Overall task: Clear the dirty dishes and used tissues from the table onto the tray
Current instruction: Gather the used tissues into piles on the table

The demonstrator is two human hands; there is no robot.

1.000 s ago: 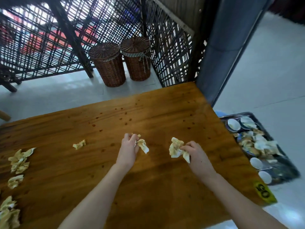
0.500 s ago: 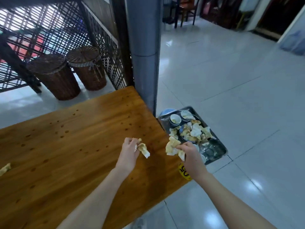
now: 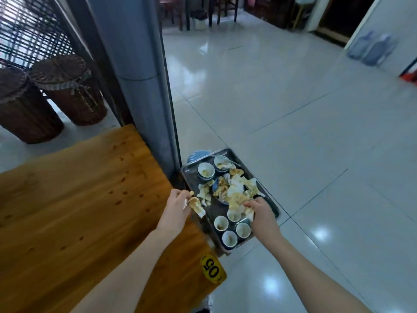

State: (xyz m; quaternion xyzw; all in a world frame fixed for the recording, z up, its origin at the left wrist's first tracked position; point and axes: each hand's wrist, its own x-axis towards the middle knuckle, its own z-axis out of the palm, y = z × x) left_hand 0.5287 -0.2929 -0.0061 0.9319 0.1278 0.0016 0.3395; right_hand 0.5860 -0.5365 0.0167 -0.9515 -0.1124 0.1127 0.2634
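Both hands have swung right off the table (image 3: 67, 199) since a second ago: then they worked over the middle of the wood, and half a second ago only the right one had reached the edge. Now the right hand (image 3: 259, 213) is over the tray (image 3: 274, 207), which sits low just beyond the table's right end, and its fingers are closed on a stained tissue wad (image 3: 237, 199) that already touches the heap of tissues (image 3: 234, 188) in the tray's middle. The left hand (image 3: 178, 206) hangs at the table's right edge, pinched shut on a smaller tissue (image 3: 196, 205) that dangles over the tray's near-left rim.

Bowls (image 3: 205, 171) stand at the tray's far end and four small cups (image 3: 232, 229) at its near end, so the dishes look mostly cleared. I judge this step to be the drop. The right wad is about placed, while the left one needs a short carry further right so it falls inside the rim and not between tray and table.

Whether the right fingers have begun to loosen is hard to tell through the blur. No tissues lie on the visible part of the table, but its left end is out of view, so more may remain there.
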